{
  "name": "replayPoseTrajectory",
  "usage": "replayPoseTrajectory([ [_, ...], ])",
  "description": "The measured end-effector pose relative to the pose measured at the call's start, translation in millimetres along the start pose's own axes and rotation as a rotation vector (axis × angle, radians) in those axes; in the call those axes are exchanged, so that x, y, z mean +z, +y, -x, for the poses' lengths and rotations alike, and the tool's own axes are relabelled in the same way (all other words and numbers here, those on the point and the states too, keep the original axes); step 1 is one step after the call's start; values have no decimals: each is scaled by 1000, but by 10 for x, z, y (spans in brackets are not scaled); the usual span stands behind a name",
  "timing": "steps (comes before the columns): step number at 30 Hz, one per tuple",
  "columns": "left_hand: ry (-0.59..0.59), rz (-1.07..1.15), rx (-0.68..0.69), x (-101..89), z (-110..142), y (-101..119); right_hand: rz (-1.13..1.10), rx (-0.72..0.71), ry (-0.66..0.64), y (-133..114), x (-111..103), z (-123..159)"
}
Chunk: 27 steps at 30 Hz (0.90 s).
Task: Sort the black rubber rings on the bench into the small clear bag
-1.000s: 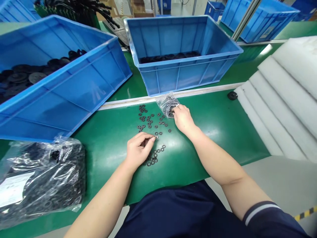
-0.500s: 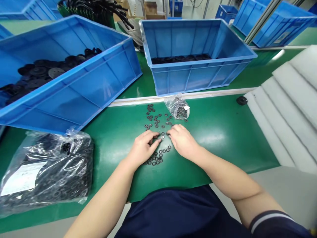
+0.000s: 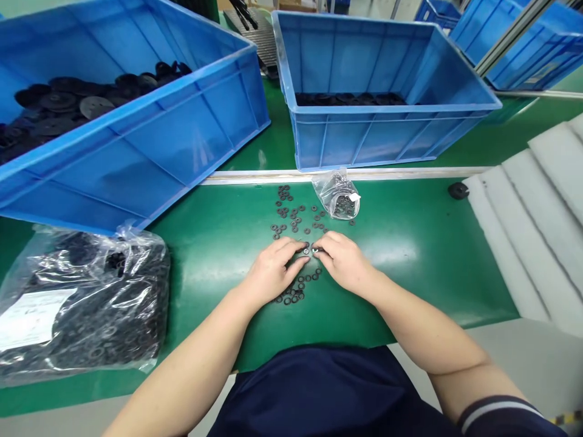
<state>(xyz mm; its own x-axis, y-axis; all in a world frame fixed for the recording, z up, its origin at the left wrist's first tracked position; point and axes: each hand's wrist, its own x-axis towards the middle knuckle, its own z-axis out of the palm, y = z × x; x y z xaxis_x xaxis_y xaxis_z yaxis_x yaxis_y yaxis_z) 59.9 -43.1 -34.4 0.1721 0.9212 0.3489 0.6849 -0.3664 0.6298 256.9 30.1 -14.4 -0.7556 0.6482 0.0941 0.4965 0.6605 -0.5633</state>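
My left hand (image 3: 277, 270) rests low over the green table, thumb and forefinger closed round a small dark ring with a pale centre (image 3: 306, 250). Facing it, my right hand (image 3: 345, 262) pinches a tiny part with a shiny spot (image 3: 315, 250), partly covered by the fingers. A narrow gap separates the two sets of fingertips. Beyond the hands lie several loose black rings (image 3: 294, 223). More black rings (image 3: 294, 297) are gathered on the near side, some hidden by my left hand. An open clear bag of small parts (image 3: 344, 205) lies past my right hand.
Two blue crates (image 3: 218, 115) (image 3: 364, 136) holding black parts stand at the back. A large clear bag of black rings (image 3: 109, 321) sits at left. White foam sheets (image 3: 528, 200) are stacked at right, near a black round part (image 3: 458, 190).
My right fingers have moved closer to the left and now show a shiny spot between them. My left hand keeps its pinch. The whole view has shifted slightly.
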Motion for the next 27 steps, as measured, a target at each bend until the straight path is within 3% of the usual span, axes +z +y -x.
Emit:
replayPoseTrajectory([
  [6,-6,-38,-33,-156,4,-65,162,-86,-127,-90,167,-67],
  [9,-16,-35,-56,-189,12,-113,135,-60,-105,-54,99,-37],
  [13,-10,-39,-34,-95,19,-82,123,36,-48,-2,-137,50],
  [16,-7,-105,-11,14,-2,-24,171,101,-75,-25,-228,59],
  [21,-26,-199,-10,98,-33,23,299,88,-240,-108,-131,-9],
  [27,-41,-145,-44,71,-12,8,331,78,-261,-114,-88,-34],
])
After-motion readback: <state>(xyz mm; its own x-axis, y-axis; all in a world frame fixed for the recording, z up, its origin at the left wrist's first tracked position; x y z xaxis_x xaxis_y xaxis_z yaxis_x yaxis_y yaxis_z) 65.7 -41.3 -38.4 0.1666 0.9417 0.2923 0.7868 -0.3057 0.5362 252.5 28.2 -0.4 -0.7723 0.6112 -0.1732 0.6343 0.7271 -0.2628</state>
